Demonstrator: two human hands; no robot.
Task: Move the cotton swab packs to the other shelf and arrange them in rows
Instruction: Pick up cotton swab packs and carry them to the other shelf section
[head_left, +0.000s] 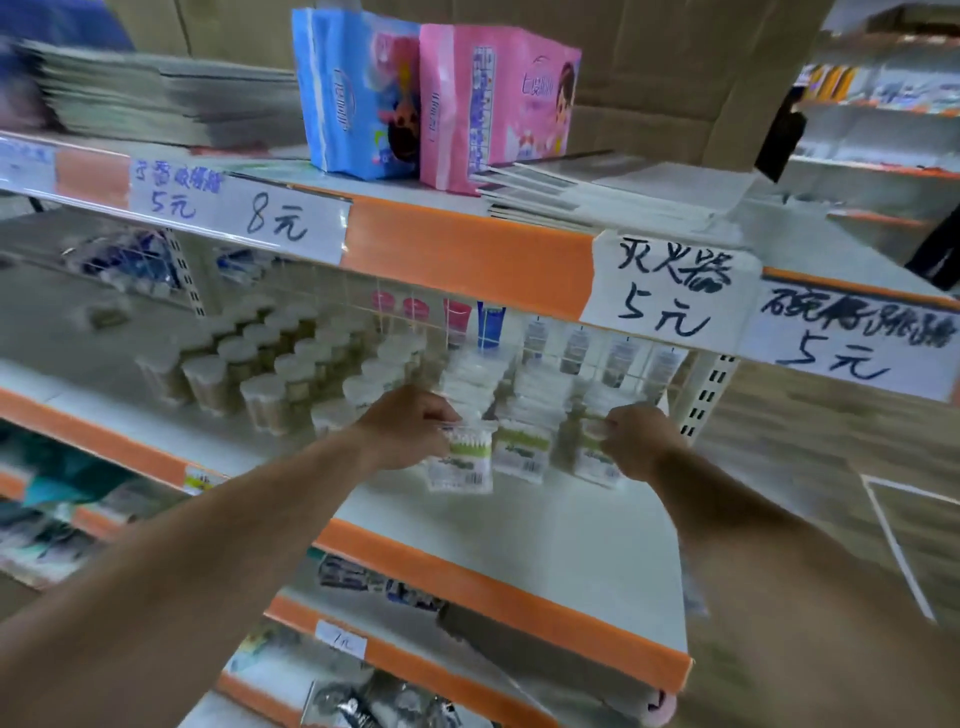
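Both hands are reached into the middle shelf (545, 525), a white board with an orange front edge. The left hand (410, 428) is seen with its fingers curled, and the top edge of a cotton swab pack (460, 462) is pinched between its thumb and fingers. This pack hangs just under and to the right of the hand, slightly tilted. Its lower edge seems to be lifted from the board, but the blur does not allow this to be told for sure.

The right hand (641, 441) is closed in the same manner on the top of a second cotton swab pack (595, 460), which is found to the left of that hand, at its fingertips. Between the two held packs a third pack (522, 449) is stood upright on the shelf and is touched by neither hand.

Behind these three, more packs (475, 382) are lined in rows toward the back of the shelf, where small packets (576, 351) are hung. To the left of the left hand, round clear tubs (260, 369) are placed in several rows.

On the upper shelf (467, 249) a blue packet (353, 98) and a pink packet (488, 104) are stood side by side, and handwritten price labels (670, 286) are fixed along its orange edge.
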